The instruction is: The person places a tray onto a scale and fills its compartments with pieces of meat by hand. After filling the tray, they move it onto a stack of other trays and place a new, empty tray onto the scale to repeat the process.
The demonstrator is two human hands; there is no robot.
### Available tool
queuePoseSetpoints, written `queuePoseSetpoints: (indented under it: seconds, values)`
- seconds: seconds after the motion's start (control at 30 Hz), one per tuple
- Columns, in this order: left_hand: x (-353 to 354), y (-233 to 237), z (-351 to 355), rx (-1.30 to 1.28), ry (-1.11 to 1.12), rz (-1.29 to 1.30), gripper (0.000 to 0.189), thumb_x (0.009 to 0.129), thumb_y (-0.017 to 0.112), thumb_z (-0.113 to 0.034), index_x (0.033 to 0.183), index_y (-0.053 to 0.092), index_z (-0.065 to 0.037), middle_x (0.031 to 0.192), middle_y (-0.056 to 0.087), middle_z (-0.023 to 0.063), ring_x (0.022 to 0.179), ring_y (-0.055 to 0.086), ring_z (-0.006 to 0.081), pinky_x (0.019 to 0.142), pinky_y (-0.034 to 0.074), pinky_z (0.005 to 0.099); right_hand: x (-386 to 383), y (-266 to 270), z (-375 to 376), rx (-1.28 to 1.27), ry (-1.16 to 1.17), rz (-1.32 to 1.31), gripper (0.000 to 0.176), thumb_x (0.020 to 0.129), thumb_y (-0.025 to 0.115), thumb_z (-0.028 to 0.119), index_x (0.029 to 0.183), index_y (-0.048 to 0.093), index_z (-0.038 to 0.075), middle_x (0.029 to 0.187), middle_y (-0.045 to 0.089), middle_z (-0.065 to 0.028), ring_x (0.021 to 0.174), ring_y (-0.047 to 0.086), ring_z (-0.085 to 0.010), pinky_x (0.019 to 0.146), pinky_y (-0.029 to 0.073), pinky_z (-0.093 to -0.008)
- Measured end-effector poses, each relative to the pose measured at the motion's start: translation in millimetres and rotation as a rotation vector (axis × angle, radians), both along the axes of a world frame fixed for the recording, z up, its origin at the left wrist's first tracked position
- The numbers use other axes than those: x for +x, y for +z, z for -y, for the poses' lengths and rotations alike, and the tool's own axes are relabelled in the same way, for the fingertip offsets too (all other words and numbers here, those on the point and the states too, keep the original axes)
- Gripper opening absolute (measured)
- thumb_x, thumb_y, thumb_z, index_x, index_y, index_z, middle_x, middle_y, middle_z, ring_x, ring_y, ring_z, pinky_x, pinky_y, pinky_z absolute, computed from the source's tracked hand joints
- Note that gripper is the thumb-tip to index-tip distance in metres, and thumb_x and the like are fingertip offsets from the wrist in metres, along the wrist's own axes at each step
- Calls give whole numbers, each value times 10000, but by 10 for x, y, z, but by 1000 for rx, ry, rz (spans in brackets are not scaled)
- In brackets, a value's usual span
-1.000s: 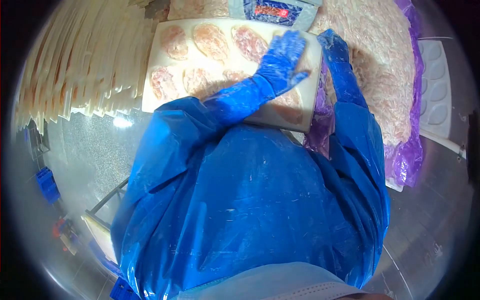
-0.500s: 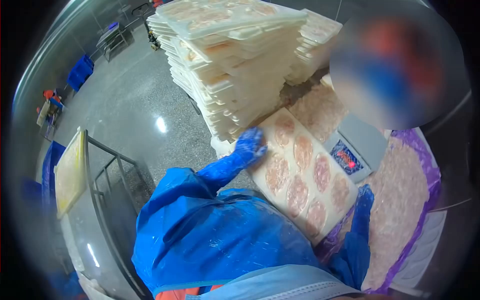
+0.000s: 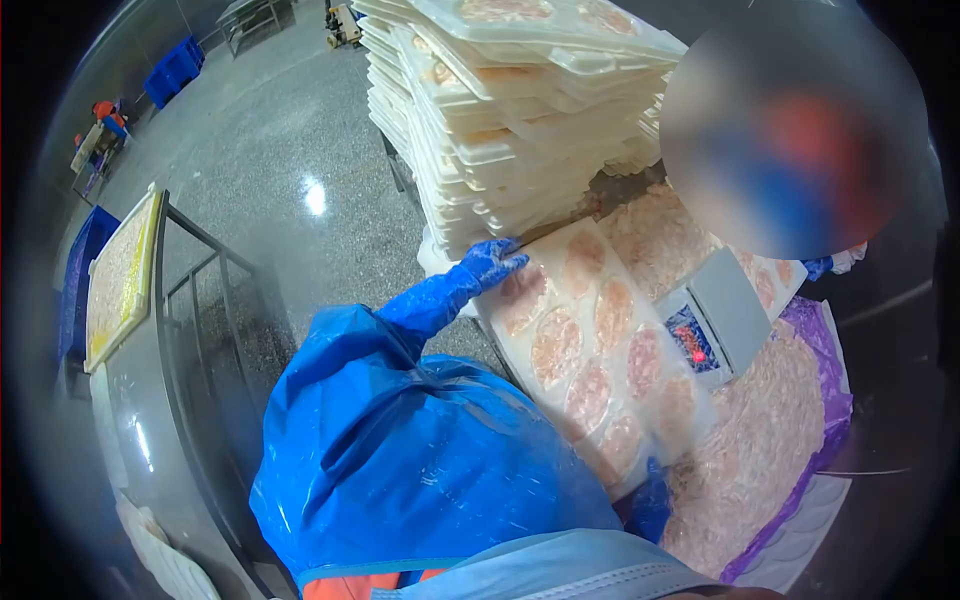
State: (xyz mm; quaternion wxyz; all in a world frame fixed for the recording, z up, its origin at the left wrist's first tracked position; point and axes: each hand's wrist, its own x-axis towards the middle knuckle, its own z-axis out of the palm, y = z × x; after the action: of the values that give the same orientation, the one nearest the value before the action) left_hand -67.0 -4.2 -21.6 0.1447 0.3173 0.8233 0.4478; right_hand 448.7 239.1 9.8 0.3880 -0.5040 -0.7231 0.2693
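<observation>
A white molded tray [image 3: 572, 330] with oval hollows, several filled with pale pink minced meat, lies tilted before me. My left hand [image 3: 490, 265], in a wet blue glove, grips its far left corner, fingers over the edge. At the near right edge my right hand [image 3: 652, 500], also gloved in blue, is closed on the tray; part of it is hidden under my apron and the tray. Beside the tray spreads a mass of minced meat [image 3: 765, 430] on purple plastic film [image 3: 830, 340]. A grey scale [image 3: 735, 310] with a lit display stands at the tray's right side.
A tall stack of white trays [image 3: 540, 130] rises beyond my left hand. Another person, blurred, stands at upper right, with a blue-gloved hand [image 3: 820, 268] near another filled tray [image 3: 768, 280]. A metal frame table [image 3: 200, 260] bearing a yellowish tray [image 3: 125, 275] is at left.
My right hand has moved from the tray's right corner to its near edge and now grips it. My left hand has stayed near the far left corner. The view has shifted.
</observation>
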Motion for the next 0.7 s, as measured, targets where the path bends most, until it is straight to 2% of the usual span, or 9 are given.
queuePoseSetpoints:
  seconds: [0.13,0.2,0.27,0.3,0.33,0.43,0.53,0.6,0.7]
  values:
    - [-50,197,50,67,-92,261,505,935,649,-407,1273,649,-31,1306,636,169,1237,583,276,1081,424,358,-229,-63,576,-90,-68,-153,320,945,519,239,1145,646,25,1072,677,-174,986,640,-319,864,512,-416]
    - [-134,260,60,127,-169,241,548,932,659,-431,1323,620,-50,1311,636,154,1229,583,270,1078,427,362,-409,-15,669,-99,-77,-232,323,947,523,241,1161,640,30,1083,674,-169,990,642,-313,864,516,-410]
    - [-197,469,73,279,-393,625,624,955,635,-426,1453,492,-78,1391,584,116,1271,556,233,1106,400,389,-577,77,678,-83,-74,-303,327,950,527,243,1178,633,35,1094,671,-163,995,643,-306,865,520,-404]
    - [-171,798,99,326,-518,791,760,973,551,-513,1550,311,-81,1476,495,148,1302,533,271,1118,385,446,-662,157,661,-65,-68,-339,329,951,529,244,1186,630,37,1100,670,-160,997,644,-303,865,522,-401]
    - [-129,1073,109,330,-515,783,760,973,551,-513,1550,311,-81,1476,495,148,1302,533,271,1118,385,446,-748,247,633,-48,-61,-377,332,952,531,245,1194,626,40,1105,669,-157,1000,645,-299,865,524,-399]
    - [171,1776,143,839,-793,874,807,972,522,-541,1564,247,-66,1506,446,176,1316,519,301,1122,373,465,-1102,600,499,21,-11,-503,340,956,536,248,1218,617,47,1122,665,-149,1007,647,-289,866,531,-390]
    - [461,2147,232,1366,-1073,933,855,972,492,-569,1578,184,-50,1535,398,204,1331,504,331,1127,362,484,-1642,1014,363,82,105,-632,351,959,542,251,1243,607,54,1139,661,-141,1014,650,-279,867,537,-381]
    - [486,2233,387,1025,-942,809,939,954,489,-608,1584,97,-32,1565,321,245,1353,471,369,1146,332,483,-2122,1324,281,99,207,-725,359,962,546,253,1259,600,59,1150,658,-135,1018,651,-272,867,541,-375]
    - [504,1873,409,952,-886,825,889,967,489,-572,1546,203,39,1525,369,275,1360,459,380,1137,337,484,-3089,1855,127,50,438,-883,372,966,551,256,1284,590,67,1166,654,-127,1025,654,-262,868,547,-367]
